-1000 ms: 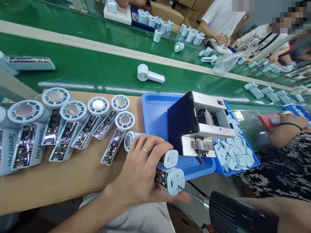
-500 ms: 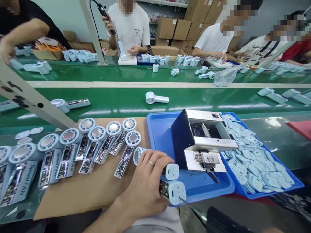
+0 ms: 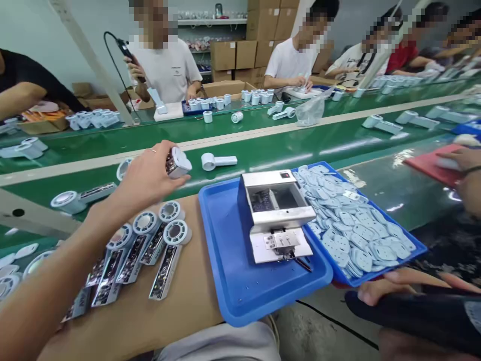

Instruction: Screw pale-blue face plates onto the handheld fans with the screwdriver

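Note:
My left hand (image 3: 154, 173) is stretched out over the green belt, closed around pale blue handheld fan handles (image 3: 179, 163). Their end caps face right; whether there are one or two is hard to make out. A round fan head (image 3: 123, 169) shows behind the hand. At the lower right, my right hand (image 3: 376, 290) is wrapped around a black electric screwdriver (image 3: 424, 313), whose bit is not visible. Below my left forearm, several fans with open handles and bare circuit boards (image 3: 165, 273) lie on a cardboard sheet (image 3: 191, 301).
A blue tray (image 3: 225, 281) bears a metal screw feeder (image 3: 278, 215). Beside it, a blue bin (image 3: 417, 253) holds many pale blue caps. More fans (image 3: 220, 161) lie on the belt (image 3: 263, 150). Across it, people work; another person's hand (image 3: 466, 165) is at the right.
My left hand has lifted the fans away from the tray edge and out to the belt. The screwdriver has come off the end cap and moved right. The view has turned right.

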Motion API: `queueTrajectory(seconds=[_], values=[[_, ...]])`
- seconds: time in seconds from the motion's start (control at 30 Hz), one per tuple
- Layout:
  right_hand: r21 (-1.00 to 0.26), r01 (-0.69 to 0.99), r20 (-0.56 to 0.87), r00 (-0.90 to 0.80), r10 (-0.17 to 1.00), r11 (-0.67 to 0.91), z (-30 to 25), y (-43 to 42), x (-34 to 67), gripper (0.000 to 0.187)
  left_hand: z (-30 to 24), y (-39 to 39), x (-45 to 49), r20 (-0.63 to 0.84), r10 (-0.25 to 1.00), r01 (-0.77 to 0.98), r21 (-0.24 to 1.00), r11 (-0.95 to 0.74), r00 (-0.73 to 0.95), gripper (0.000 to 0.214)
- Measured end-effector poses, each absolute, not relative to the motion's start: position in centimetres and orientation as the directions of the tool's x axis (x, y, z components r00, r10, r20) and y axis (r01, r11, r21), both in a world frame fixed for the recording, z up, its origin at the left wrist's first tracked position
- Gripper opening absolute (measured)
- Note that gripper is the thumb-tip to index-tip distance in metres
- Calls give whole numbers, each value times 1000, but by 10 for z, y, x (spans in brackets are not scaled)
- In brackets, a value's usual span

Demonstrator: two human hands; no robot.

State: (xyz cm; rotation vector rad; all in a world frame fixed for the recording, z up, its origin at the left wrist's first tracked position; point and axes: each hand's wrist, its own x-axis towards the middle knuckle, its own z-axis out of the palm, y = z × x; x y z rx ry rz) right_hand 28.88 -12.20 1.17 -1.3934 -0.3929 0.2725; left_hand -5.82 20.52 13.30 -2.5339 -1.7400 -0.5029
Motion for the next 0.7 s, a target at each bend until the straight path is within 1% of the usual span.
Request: queueTrajectory(seconds=[0.07,0.1,0.13,0.17,0.2,0.23,0.3,0.37,0.43,0.47,0.53,0.6,0.7], values=[[-981,66,147,862,485,181,20,-111,285,59,114,260,-56,220,915,925,99,-366,338,70],[-978,67,169,812,559,199,22,-106,287,61,102,281,-54,192,917,926,78,-369,349,73],[-975,62,186,746,639,212,22,-101,291,59,90,298,-52,162,917,924,67,-378,363,77],[-975,58,193,702,686,216,19,-96,297,53,78,312,-49,125,914,917,62,-395,385,79],[-978,66,189,686,703,198,15,-92,305,47,68,323,-48,95,910,910,62,-410,403,80],[-982,106,187,689,701,157,9,-88,315,45,59,332,-47,65,902,900,65,-430,426,80],[-966,257,212,727,654,27,-9,-79,339,50,46,348,-48,17,883,880,76,-469,469,79],[-900,416,247,730,638,-127,-30,-70,364,53,41,361,-50,-14,864,862,86,-500,503,81],[-813,536,262,686,679,-227,-52,-63,384,57,42,368,-51,-22,854,852,91,-516,520,83],[-773,584,268,655,707,-248,-62,-60,391,61,44,370,-49,-17,853,850,90,-519,522,83],[-696,669,298,600,743,-262,-78,-55,398,67,49,372,-37,12,854,851,81,-519,520,74],[-629,730,327,560,761,-267,-87,-53,398,62,53,372,-14,50,847,845,66,-531,529,53],[-582,768,339,529,778,-269,-89,-52,393,46,51,372,34,49,804,803,41,-594,592,49]])
